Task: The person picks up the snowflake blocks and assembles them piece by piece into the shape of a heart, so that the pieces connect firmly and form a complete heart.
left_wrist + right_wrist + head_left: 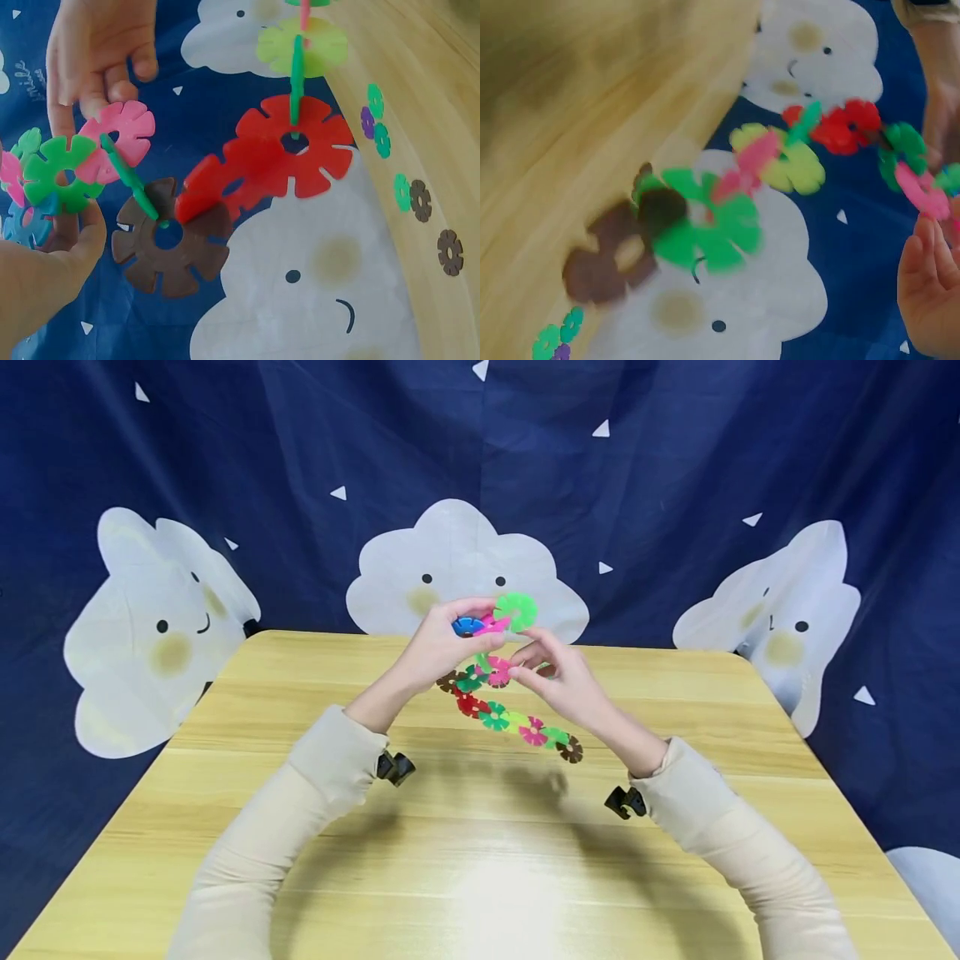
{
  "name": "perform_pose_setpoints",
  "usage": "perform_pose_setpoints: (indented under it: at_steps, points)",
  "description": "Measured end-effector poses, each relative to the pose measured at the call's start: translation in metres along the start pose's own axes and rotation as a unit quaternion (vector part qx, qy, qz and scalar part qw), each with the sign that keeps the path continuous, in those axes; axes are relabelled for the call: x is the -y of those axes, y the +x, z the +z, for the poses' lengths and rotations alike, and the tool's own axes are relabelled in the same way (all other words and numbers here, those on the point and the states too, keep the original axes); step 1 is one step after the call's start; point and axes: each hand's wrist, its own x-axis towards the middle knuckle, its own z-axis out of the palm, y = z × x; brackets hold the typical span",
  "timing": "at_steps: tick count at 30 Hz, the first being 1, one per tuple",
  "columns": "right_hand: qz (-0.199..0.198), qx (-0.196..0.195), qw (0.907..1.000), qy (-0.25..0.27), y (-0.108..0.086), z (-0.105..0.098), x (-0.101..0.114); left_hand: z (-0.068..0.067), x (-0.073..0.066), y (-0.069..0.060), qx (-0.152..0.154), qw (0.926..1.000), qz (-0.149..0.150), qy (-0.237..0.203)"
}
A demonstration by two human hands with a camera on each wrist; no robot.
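A chain of slotted, flower-shaped plastic interlocking discs in several colours hangs in the air above the table. My left hand pinches its upper end, around a blue disc and neighbouring pink and green discs. My right hand is beside that end, fingers extended and thumb apart. In the right wrist view its fingertips touch a pink disc. Red discs and a brown disc dangle further along in the left wrist view. Another brown disc ends the chain, blurred in the right wrist view.
Several loose discs lie on the wooden table, seen in the left wrist view. Black wrist mounts stick out at both cuffs. Behind the table hangs a dark blue curtain printed with white clouds.
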Motion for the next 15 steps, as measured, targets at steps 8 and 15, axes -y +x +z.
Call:
perform_pose_setpoints:
  at_steps: [8,15]
  points:
    - [-0.007,0.004,0.9996,-0.027,0.000,0.011,-0.003,0.001,0.000,0.002,0.013,0.9995,-0.029,0.006]
    - [0.018,0.016,0.9995,-0.021,0.000,0.016,-0.005,0.004,-0.003,0.004,-0.053,0.9983,0.013,0.019]
